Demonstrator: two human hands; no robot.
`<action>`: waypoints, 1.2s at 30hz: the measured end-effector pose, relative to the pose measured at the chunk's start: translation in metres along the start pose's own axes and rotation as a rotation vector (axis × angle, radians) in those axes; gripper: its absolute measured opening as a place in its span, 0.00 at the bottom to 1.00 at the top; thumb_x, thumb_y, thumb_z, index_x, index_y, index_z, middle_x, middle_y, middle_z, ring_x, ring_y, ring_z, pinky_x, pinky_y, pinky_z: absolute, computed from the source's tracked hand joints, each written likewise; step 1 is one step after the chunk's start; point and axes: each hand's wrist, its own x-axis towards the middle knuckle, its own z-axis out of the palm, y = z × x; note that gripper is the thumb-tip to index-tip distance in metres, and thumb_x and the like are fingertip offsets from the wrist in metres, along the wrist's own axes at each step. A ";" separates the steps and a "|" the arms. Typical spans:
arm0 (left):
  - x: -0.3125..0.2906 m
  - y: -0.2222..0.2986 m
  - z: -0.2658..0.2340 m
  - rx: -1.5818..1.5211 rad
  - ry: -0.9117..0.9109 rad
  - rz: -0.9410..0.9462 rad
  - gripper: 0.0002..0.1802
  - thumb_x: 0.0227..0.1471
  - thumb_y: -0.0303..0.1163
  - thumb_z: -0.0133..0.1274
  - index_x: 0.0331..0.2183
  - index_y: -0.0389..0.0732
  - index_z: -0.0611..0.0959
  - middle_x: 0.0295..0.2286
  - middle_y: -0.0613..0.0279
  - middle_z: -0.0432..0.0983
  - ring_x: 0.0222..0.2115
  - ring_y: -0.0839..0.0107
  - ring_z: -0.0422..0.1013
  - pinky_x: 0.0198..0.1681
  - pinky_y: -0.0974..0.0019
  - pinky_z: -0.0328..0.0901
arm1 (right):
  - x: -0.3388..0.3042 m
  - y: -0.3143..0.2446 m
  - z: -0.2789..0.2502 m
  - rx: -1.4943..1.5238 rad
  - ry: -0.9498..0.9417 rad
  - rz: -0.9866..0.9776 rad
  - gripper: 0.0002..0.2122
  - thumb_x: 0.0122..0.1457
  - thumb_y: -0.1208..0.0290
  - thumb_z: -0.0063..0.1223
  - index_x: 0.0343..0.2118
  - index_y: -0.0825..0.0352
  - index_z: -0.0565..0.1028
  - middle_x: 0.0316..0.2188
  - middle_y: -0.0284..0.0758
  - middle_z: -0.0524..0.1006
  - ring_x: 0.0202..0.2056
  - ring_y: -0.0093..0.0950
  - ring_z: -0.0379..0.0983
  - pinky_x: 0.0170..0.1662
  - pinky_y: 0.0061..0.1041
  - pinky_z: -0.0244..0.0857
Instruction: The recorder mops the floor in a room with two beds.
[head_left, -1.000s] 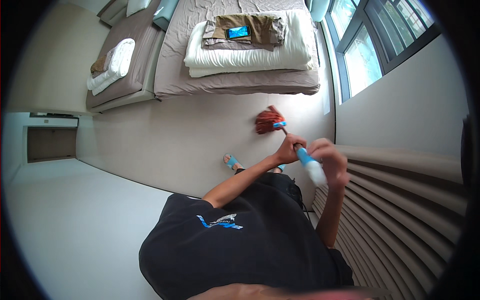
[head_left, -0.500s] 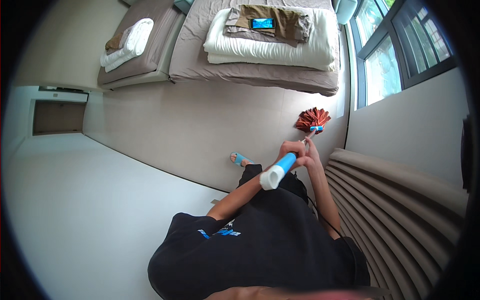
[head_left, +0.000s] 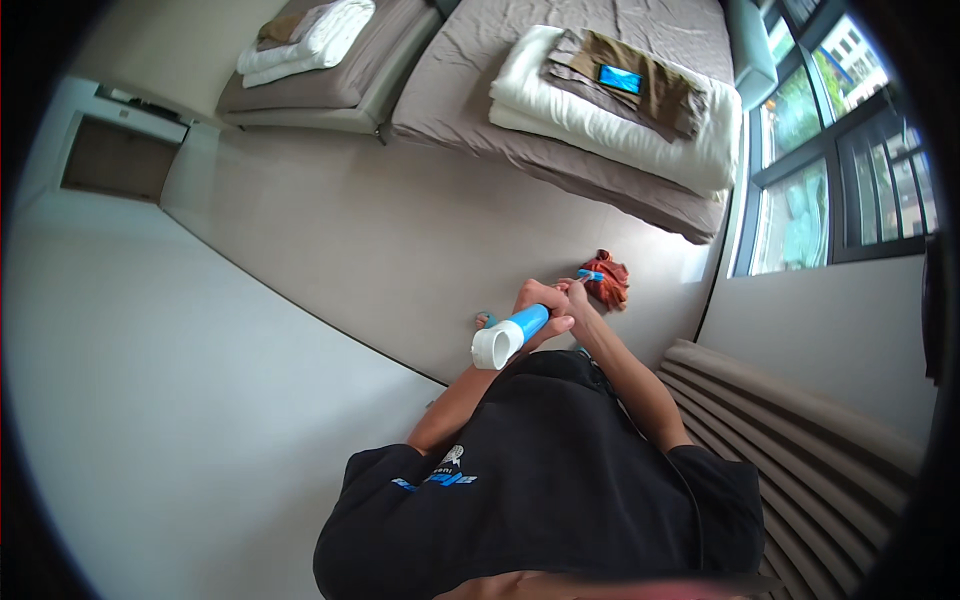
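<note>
A mop crosses in front of my body, its thick blue handle (head_left: 528, 320) ending in a white, hollow cap near my chest. My left hand (head_left: 541, 297) is wrapped round the handle, just beyond the blue grip's near part. Close against it, my right hand (head_left: 575, 301) is also closed on the mop, and the two hands partly hide each other. Past the hands, the reddish-brown mop head (head_left: 612, 287) with its blue connector rests on the pale floor. Most of the shaft is hidden by my hands.
A bed (head_left: 440, 100) with a folded white quilt (head_left: 660, 160), brown cloth and a lit phone (head_left: 620, 79) stands ahead. A second bed (head_left: 330, 100) is at its left. Windows (head_left: 795, 215) and a pleated beige curtain (head_left: 760, 400) line the right; a white wall (head_left: 200, 400) bounds the left.
The mop head has swung left and nearer, and its spread strands are now bunched together. Both hands and the handle have shifted left. My view has turned, tilting the beds and windows.
</note>
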 end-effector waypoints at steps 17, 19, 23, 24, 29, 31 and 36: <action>-0.083 0.111 -0.238 0.467 0.403 0.126 0.18 0.30 0.28 0.62 0.13 0.41 0.66 0.10 0.65 0.58 0.12 0.71 0.58 0.19 0.68 0.52 | -0.035 0.330 0.222 -1.093 -0.168 0.318 0.09 0.57 0.72 0.44 0.22 0.63 0.61 0.16 0.30 0.64 0.19 0.25 0.60 0.22 0.26 0.57; -0.077 0.112 -0.255 0.497 0.486 0.257 0.19 0.30 0.28 0.63 0.13 0.42 0.65 0.10 0.66 0.58 0.11 0.70 0.57 0.19 0.68 0.52 | -0.017 0.348 0.244 -0.996 -0.066 0.450 0.07 0.56 0.74 0.46 0.28 0.67 0.60 0.18 0.31 0.64 0.19 0.25 0.61 0.24 0.26 0.60; -0.086 0.117 -0.301 0.569 0.495 0.376 0.16 0.33 0.26 0.59 0.14 0.41 0.66 0.10 0.67 0.58 0.11 0.72 0.56 0.18 0.69 0.50 | 0.012 0.396 0.270 -0.886 0.009 0.579 0.09 0.60 0.67 0.48 0.30 0.64 0.62 0.20 0.33 0.67 0.22 0.25 0.66 0.28 0.27 0.66; -0.090 0.121 -0.314 0.565 0.490 0.445 0.13 0.35 0.25 0.57 0.15 0.39 0.67 0.11 0.67 0.59 0.11 0.73 0.55 0.18 0.69 0.48 | 0.011 0.407 0.275 -0.886 0.016 0.588 0.09 0.60 0.67 0.48 0.30 0.64 0.62 0.20 0.33 0.67 0.22 0.25 0.66 0.28 0.27 0.66; -0.074 0.125 -0.355 0.480 0.744 0.404 0.12 0.36 0.24 0.53 0.15 0.39 0.65 0.11 0.69 0.59 0.13 0.75 0.54 0.18 0.70 0.46 | 0.021 0.410 0.275 -1.275 -0.514 0.573 0.21 0.64 0.55 0.40 0.44 0.73 0.63 0.34 0.42 0.71 0.36 0.37 0.71 0.40 0.37 0.70; -0.068 0.118 -0.376 0.469 0.864 0.219 0.12 0.41 0.24 0.52 0.15 0.39 0.65 0.12 0.71 0.59 0.15 0.77 0.53 0.20 0.70 0.46 | 0.030 0.402 0.276 -1.552 -0.619 0.458 0.26 0.63 0.53 0.40 0.49 0.76 0.61 0.37 0.47 0.71 0.43 0.42 0.72 0.45 0.41 0.70; -0.038 0.064 -0.432 0.501 0.869 -0.202 0.19 0.50 0.28 0.55 0.14 0.37 0.65 0.13 0.71 0.57 0.18 0.81 0.53 0.23 0.72 0.49 | 0.119 0.417 0.275 -2.311 -0.997 -0.849 0.30 0.49 0.51 0.58 0.47 0.71 0.67 0.41 0.50 0.72 0.46 0.43 0.71 0.50 0.45 0.63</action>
